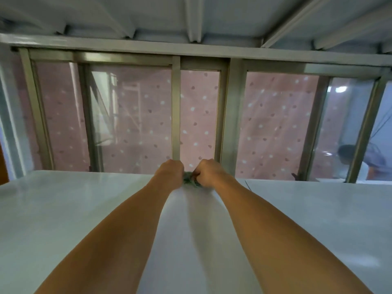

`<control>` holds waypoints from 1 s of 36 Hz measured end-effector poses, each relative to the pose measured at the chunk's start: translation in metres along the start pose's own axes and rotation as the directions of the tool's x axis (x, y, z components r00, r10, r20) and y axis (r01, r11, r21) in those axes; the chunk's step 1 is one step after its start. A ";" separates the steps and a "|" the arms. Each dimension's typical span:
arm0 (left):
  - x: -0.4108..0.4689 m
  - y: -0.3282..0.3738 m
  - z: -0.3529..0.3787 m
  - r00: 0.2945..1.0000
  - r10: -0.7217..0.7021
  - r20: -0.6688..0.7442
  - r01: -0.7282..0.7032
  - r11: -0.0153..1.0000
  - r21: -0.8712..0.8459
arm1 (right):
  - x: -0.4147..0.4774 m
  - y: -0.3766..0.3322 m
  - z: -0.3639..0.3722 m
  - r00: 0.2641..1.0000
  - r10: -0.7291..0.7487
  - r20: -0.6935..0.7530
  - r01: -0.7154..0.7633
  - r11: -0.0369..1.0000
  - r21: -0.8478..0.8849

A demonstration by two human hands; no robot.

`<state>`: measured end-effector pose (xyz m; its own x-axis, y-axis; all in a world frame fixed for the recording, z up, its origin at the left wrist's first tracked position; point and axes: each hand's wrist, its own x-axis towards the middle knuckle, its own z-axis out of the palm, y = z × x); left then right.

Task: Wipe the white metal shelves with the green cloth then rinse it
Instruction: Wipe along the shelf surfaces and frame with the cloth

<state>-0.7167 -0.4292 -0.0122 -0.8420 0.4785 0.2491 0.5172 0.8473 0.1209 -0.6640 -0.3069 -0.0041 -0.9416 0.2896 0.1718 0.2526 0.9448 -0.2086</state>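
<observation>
Here, both hands were fisted at the far edge of the white metal shelf (74, 209): left hand (169, 174) and right hand (209, 172) gripped the bunched green cloth (189, 180) between them, knuckles nearly touching.

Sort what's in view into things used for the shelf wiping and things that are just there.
Used for the job:
green cloth, bunched between both fists
left hand
right hand
white shelf

Just there:
window frame
pink spotted curtain
person beyond the glass
</observation>
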 end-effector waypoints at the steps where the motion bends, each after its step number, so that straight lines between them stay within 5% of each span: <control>1: 0.002 0.003 0.001 1.000 -0.003 -0.004 0.003 1.000 -0.002 | 0.002 0.004 0.000 1.000 0.008 -0.005 -0.008 1.000 0.008; 26: -0.020 0.086 0.002 1.000 0.027 0.010 -0.027 0.999 0.021 | -0.041 0.057 -0.007 0.986 0.121 -0.114 -0.113 0.991 0.073; 36: -0.097 0.092 -0.016 0.998 0.055 0.000 -0.055 0.998 0.043 | -0.116 0.049 -0.018 0.986 0.130 -0.106 -0.118 0.986 0.115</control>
<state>-0.5852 -0.4010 -0.0100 -0.8122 0.5242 0.2559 0.5557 0.8287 0.0661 -0.5386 -0.2913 -0.0174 -0.8718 0.4245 0.2445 0.3342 0.8803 -0.3367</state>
